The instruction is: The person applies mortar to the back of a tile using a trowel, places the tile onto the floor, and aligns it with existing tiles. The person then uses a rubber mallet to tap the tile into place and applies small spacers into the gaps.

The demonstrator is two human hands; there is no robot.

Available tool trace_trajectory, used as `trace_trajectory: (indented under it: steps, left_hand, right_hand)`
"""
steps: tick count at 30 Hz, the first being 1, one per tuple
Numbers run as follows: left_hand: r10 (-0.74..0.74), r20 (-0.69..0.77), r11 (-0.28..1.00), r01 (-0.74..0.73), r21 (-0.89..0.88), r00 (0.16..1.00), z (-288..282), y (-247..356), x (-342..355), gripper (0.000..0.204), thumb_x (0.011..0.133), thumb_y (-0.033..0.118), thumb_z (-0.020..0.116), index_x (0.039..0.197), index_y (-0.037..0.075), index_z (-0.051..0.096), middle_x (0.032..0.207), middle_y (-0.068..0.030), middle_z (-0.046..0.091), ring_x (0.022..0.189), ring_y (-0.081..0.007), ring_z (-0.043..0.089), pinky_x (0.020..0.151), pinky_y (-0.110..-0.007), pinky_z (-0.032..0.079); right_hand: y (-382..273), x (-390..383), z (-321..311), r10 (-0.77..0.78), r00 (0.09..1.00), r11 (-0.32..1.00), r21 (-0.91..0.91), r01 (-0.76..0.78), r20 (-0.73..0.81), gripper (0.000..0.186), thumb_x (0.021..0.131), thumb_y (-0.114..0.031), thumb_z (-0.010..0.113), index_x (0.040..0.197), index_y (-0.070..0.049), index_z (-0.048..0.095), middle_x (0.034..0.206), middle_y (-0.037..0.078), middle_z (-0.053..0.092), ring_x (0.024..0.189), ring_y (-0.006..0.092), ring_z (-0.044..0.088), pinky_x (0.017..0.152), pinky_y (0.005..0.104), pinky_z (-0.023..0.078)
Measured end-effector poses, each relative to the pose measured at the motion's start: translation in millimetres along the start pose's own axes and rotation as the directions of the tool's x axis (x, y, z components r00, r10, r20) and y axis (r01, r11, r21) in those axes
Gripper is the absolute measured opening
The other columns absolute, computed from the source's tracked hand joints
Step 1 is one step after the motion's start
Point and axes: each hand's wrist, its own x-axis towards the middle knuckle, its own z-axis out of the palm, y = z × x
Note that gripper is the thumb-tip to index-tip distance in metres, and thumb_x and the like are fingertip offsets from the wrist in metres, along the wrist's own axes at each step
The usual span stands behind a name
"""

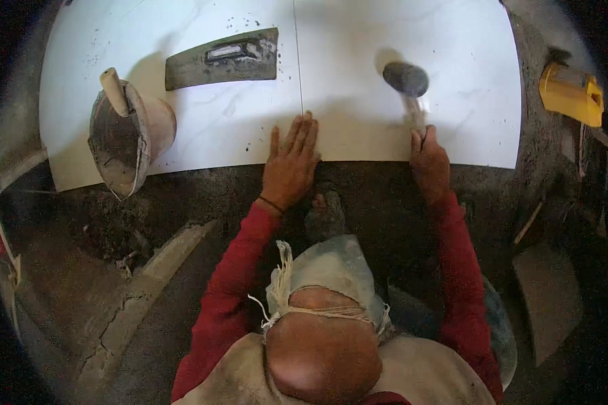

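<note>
My left hand (292, 160) lies flat on a white marbled tile (216, 128), fingers stretched out, fingertips by the thin joint with the right-hand tile (466, 128). In my right hand (430, 162) is the handle of a mallet, its dark rounded head (407, 79) over the right tile. The mallet is slightly smeared by motion; whether it touches the tile I cannot tell. Further left, a pointed trowel (119, 145) with a pale handle rests against a reddish-brown tub (161, 128). Behind my left hand lies a grey, mortar-smeared float (182, 73).
A yellow box-like thing (571, 96) sits off the tiles' right edge. Dark, rough ground (378, 196) borders the near edge, with a pale cracked strip (142, 290) at left and a flat grey slab (547, 297) at right. My knee (324, 354) shows through torn cloth.
</note>
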Motion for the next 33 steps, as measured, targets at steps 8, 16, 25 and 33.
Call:
trace_trajectory:
  steps: [8, 16, 25, 33]
  left_hand:
    - [0.025, 0.096, 1.000, -0.023, -0.019, 0.995, 0.6, -1.8, -34.1, 0.072, 0.094, 0.041, 0.048, 0.149, 0.003, 0.021, 0.157, -0.0147, 0.017, 0.146, -0.0278, 0.012, 0.117, -0.053, 0.004]
    - [0.055, 0.166, 0.996, -0.065, 0.055, 0.985, 5.7, 6.6, -46.7, 0.079, 0.094, 0.050, 0.045, 0.148, -0.003, 0.021, 0.155, -0.0212, 0.018, 0.146, -0.0331, 0.012, 0.116, -0.055, 0.004]
    - [0.138, 0.107, 0.990, -0.137, -0.019, 0.985, -3.3, 42.4, -3.9, 0.082, 0.094, 0.054, 0.045, 0.148, -0.003, 0.020, 0.156, -0.0215, 0.016, 0.146, -0.0347, 0.010, 0.116, -0.055, 0.007]
    - [0.194, -0.226, 0.981, -0.192, 0.035, 0.955, 5.2, 78.6, 137.5, 0.083, 0.092, 0.057, 0.044, 0.148, -0.001, 0.023, 0.157, -0.0200, 0.014, 0.146, -0.0341, 0.010, 0.114, -0.059, 0.006]
  right_hand:
    - [12.8, -6.3, 13.7, -0.270, 0.963, 0.956, -0.118, 0.270, 0.012, 0.028, 0.098, -0.027, 0.049, 0.115, -0.005, 0.051, 0.078, 0.020, 0.064, 0.069, 0.0391, 0.065, 0.055, 0.0461, 0.051]
    - [9.8, -22.3, 23.1, -0.396, 0.916, 0.909, -0.109, 0.402, 0.068, 0.032, 0.097, -0.038, 0.048, 0.106, -0.009, 0.054, 0.084, 0.013, 0.062, 0.054, 0.0343, 0.060, 0.042, 0.0437, 0.048]
    - [37.0, -22.9, -11.7, -0.216, 0.948, 0.963, -0.110, 0.247, 0.235, 0.038, 0.095, -0.042, 0.050, 0.103, -0.006, 0.054, 0.070, 0.019, 0.062, 0.058, 0.0376, 0.062, 0.051, 0.0468, 0.051]
    - [78.8, -17.8, -42.4, 0.045, 0.991, 0.999, 0.025, -0.042, -0.125, 0.038, 0.098, -0.039, 0.044, 0.116, -0.007, 0.054, 0.090, 0.020, 0.066, 0.078, 0.0387, 0.066, 0.067, 0.0485, 0.053]
